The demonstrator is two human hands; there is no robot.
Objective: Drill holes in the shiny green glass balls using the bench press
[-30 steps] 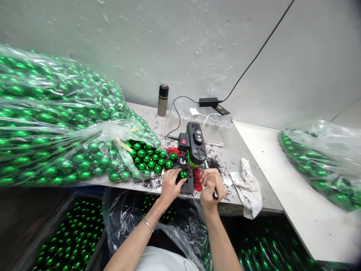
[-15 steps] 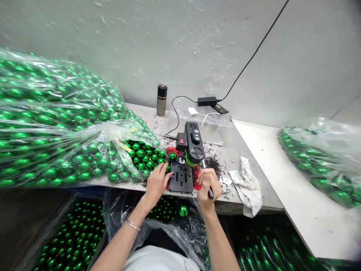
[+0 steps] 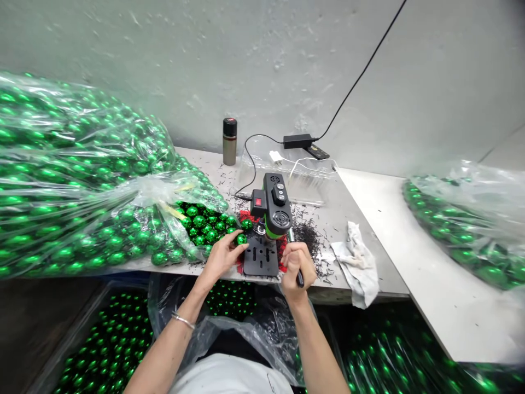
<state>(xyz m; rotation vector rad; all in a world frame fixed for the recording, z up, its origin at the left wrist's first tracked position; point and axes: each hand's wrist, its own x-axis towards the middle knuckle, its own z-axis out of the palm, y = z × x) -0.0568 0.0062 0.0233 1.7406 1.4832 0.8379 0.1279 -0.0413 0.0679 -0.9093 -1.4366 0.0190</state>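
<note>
My left hand [image 3: 221, 256] pinches a shiny green ball [image 3: 241, 239] between thumb and fingers, beside the left edge of a black slotted base plate [image 3: 261, 265]. Closed in a fist, my right hand [image 3: 298, 269] grips the black-tipped lever [image 3: 301, 280] of a small black press-like machine [image 3: 278, 200] with a red switch. Under the machine's head, a clear ring-shaped part shows partly. Another green ball [image 3: 246, 225] lies just behind the pinched one, near the mouth of a clear plastic bag [image 3: 159, 191] full of such balls.
Small black pieces [image 3: 305, 238] and red bits lie around the machine. Behind stand a flask [image 3: 229, 142] and a power adapter [image 3: 298, 141]. A white cloth [image 3: 359, 268] hangs over the front edge at right. Lined bins of green balls [image 3: 102, 339] sit below the table.
A green ball seen below the table's front edge is gone from there. My left hand has moved left off the plate and taken a ball. My right hand stays on the lever.
</note>
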